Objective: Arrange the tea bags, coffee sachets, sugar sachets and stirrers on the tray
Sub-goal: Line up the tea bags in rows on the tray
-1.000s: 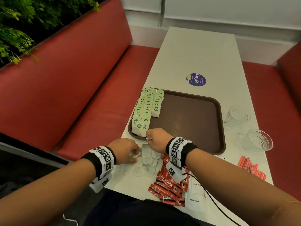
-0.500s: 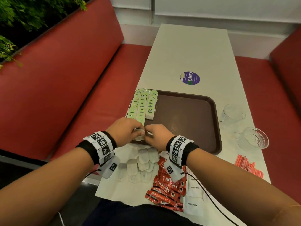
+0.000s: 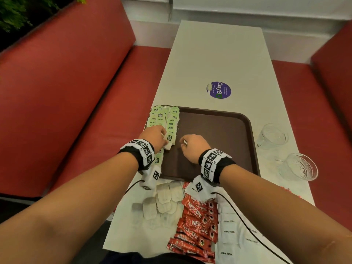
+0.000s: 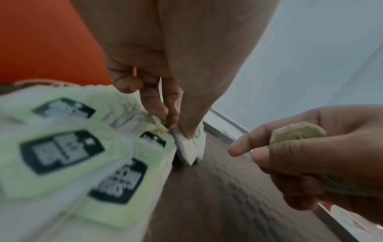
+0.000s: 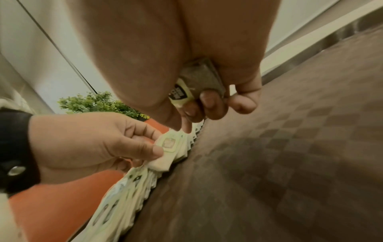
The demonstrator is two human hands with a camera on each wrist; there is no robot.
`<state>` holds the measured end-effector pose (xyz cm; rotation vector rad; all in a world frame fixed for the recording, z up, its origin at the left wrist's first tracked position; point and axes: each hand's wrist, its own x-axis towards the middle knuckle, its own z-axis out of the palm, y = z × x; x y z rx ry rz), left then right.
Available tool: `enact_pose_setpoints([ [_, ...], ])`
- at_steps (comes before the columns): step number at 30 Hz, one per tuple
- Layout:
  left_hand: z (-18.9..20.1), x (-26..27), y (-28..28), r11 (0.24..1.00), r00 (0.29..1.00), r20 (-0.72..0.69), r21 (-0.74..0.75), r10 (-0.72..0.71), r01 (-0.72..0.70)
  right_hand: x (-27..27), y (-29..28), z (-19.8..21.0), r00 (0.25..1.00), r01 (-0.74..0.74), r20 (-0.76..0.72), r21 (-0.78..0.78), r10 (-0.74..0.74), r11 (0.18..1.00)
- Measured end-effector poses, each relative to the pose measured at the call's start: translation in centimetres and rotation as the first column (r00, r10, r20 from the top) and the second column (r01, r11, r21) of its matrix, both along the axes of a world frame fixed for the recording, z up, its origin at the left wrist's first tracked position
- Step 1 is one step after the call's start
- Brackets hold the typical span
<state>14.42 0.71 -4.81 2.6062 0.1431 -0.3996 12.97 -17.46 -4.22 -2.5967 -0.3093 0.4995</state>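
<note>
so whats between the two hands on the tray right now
Only bare brown tray. In the head view nothing lies between the left hand, pinching a tea bag at the rows' edge, and the right hand, which grips another tea bag.

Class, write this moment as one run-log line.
left hand: pinches tea bag at rows | right hand: holds tea bags over tray | coffee sachets: off tray

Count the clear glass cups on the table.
2: one glass cup right of the tray, another glass cup nearer the person, also on the right.
</note>
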Motion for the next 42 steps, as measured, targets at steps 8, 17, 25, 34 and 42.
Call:
enact_pose_setpoints([
  [8, -1.9, 0.9, -1.2, 0.989, 0.987, 0.071, 0.008, 0.147, -0.148, 1.5, 1.2, -0.9, 0.993, -0.011, -0.120, -0.056, 0.004, 0.998],
  [17, -1.7, 1.1, -1.2, 0.978, 0.973, 0.105, -0.009, 0.207, -0.208, 1.9, 2.2, -1.5, 0.988, 0.004, -0.153, -0.066, -0.014, 0.998],
  [25, -0.6, 0.8, -0.6, 0.991, 0.995, 0.071, 0.121, -0.069, 0.060, 1.8, 2.5, -1.7, 0.983, -0.020, -0.184, -0.052, 0.010, 0.998],
  [34, -0.7, -0.1, -0.4, 0.929, 0.949, 0.079, 0.241, -0.306, 0.279, 1.1, 2.1, -0.9, 0.975, 0.083, -0.218, 0.128, -0.053, 0.988],
  [42, 0.9, -0.8, 0.7, 0.936, 0.927, 0.229, -0.125, -0.297, 0.330, 0.8, 2.2, -0.3, 0.973, 0.059, -0.232, 0.209, -0.009, 0.976],
])
